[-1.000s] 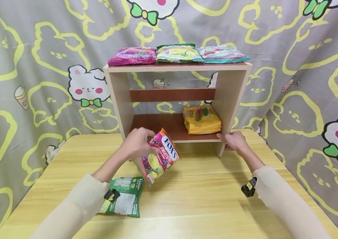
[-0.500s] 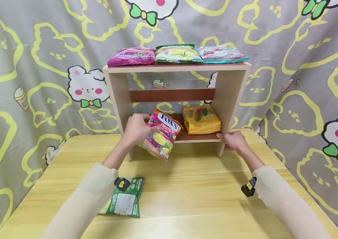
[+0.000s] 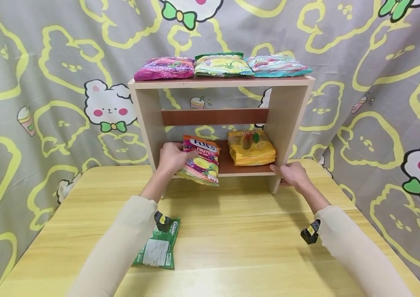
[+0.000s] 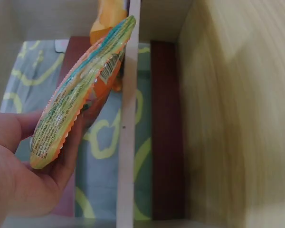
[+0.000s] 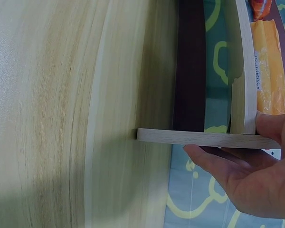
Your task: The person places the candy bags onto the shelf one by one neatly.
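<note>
My left hand (image 3: 172, 157) holds an orange-and-purple bag of Fox's fruit candy (image 3: 203, 161) by its left side, thumb on the front. The bag is tilted at the lower shelf's left half, its bottom end jutting past the front edge. In the left wrist view the bag's bottom seam (image 4: 76, 95) faces the camera, fingers behind it. My right hand (image 3: 292, 173) grips the right side panel of the small wooden shelf (image 3: 217, 83) near the lower board. In the right wrist view, thumb and fingers lie on opposite sides of that panel (image 5: 204, 137).
A yellow candy bag (image 3: 252, 153) with a mango picture lies on the lower shelf's right. Purple (image 3: 165, 68), green-yellow (image 3: 223, 65) and teal-white (image 3: 277, 67) bags lie on top. A green bag (image 3: 157, 249) lies on the table (image 3: 239, 239), partly behind my left forearm.
My left hand has lifted the candy bag from over the table and carried it forward to the lower shelf, turning it more upright. The right hand has stayed on the panel.
</note>
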Tool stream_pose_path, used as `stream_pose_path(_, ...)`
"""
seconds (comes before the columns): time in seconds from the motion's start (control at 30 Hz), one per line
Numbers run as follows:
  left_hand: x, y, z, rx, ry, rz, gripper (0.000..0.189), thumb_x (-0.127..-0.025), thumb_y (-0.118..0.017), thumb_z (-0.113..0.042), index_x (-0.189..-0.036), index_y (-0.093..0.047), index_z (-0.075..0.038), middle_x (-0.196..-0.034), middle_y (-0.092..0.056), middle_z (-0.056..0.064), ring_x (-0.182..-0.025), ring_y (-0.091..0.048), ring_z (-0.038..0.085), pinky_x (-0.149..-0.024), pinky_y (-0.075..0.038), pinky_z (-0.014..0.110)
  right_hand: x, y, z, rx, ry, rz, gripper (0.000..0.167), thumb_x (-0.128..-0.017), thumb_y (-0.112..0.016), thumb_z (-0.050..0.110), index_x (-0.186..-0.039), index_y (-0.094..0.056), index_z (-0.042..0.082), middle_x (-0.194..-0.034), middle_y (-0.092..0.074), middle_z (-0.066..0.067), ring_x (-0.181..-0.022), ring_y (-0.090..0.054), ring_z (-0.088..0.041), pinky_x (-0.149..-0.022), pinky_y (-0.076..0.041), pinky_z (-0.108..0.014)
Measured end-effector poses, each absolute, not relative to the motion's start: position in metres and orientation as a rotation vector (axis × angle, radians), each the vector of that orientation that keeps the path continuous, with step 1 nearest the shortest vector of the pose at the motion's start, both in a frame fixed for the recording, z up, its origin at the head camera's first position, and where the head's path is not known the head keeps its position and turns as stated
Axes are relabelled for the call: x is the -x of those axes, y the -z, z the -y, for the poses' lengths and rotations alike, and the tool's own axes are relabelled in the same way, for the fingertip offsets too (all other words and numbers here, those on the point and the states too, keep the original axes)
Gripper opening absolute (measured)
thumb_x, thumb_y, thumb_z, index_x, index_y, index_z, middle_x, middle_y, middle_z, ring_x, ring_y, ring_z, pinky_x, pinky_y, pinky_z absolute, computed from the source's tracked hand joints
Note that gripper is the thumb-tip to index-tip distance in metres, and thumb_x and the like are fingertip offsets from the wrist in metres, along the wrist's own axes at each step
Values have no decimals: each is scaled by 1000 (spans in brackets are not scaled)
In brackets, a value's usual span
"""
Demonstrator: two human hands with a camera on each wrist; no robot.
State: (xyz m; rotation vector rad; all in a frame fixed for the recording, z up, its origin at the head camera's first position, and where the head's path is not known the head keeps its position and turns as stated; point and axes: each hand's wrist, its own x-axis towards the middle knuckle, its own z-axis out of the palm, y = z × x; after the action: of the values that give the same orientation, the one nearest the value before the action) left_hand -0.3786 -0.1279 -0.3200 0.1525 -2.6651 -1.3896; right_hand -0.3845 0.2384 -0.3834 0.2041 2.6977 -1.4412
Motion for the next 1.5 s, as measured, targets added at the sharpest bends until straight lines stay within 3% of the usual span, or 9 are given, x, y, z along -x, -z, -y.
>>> stream_pose_path(0.17,384,328,127,-195,1373,2675,40,-88,-79,-38,-100,-75,0,-92,-76,13,-80,-60,22,-62,-44,28,385,384,-239,-205,1445,-2687,73,-99,-59,45,-140,-48,-14,-142,-52,-33,-126,-59,-43,-94,-58,-46)
stream_pose_path(0.4,388,333,128,-222,1494,2668,38,-90,-77,-37,-95,-74,1,-76,-67,4,-72,-56,18,-61,-44,28,384,383,-240,-191,1429,-2701,73,-99,-57,45,-140,-47,-14,-141,-53,-34,-126,-59,-43,-86,-62,-39)
stream_pose_path(0.5,388,332,127,-185,1569,2700,40,-91,-76,-36,-103,-71,2,-84,-66,6,-78,-56,19,-68,-47,31,385,383,-240,-196,1433,-2692,72,-99,-58,44,-141,-47,-13,-141,-53,-33,-126,-59,-43,-88,-61,-40)
stream_pose_path(0.63,387,328,124,-99,1600,2789,52,-90,-77,-35,-124,-62,2,-114,-69,15,-99,-60,25,-91,-51,38,386,384,-240,-197,1442,-2680,73,-99,-58,44,-141,-46,-14,-142,-51,-33,-127,-58,-43,-95,-58,-45)
stream_pose_path(0.77,385,323,121,-3,1506,2910,71,-88,-79,-35,-141,-50,2,-138,-59,19,-122,-56,32,-111,-45,45,387,384,-240,-199,1447,-2675,73,-99,-59,45,-141,-47,-13,-143,-51,-33,-128,-57,-43,-93,-59,-43)
stream_pose_path(0.93,383,323,116,166,1436,2971,78,-83,-85,-30,-145,-44,-4,-135,-60,15,-122,-55,31,-114,-42,48,387,384,-240,-210,1446,-2675,69,-99,-58,43,-140,-49,-13,-142,-52,-33,-127,-59,-43,-83,-62,-36)
stream_pose_path(1.07,381,324,114,174,1232,3037,86,-82,-86,-35,-149,-41,-6,-138,-57,16,-129,-48,36,-117,-37,53,387,384,-239,-219,1455,-2670,67,-99,-58,40,-139,-51,-13,-141,-52,-35,-125,-60,-43,-79,-63,-31)
stream_pose_path(1.3,376,325,113,190,956,3116,86,-85,-80,-45,-148,-40,-2,-139,-51,23,-133,-34,43,-116,-30,57,386,383,-239,-221,1450,-2674,70,-100,-57,42,-141,-47,-13,-142,-52,-33,-128,-58,-43,-96,-57,-47)
stream_pose_path(1.5,378,329,116,238,866,3153,80,-88,-74,-52,-143,-47,-1,-134,-55,21,-128,-38,41,-113,-33,55,385,383,-239,-229,1472,-2658,66,-99,-58,40,-139,-51,-13,-141,-52,-34,-125,-60,-43,-93,-59,-43)
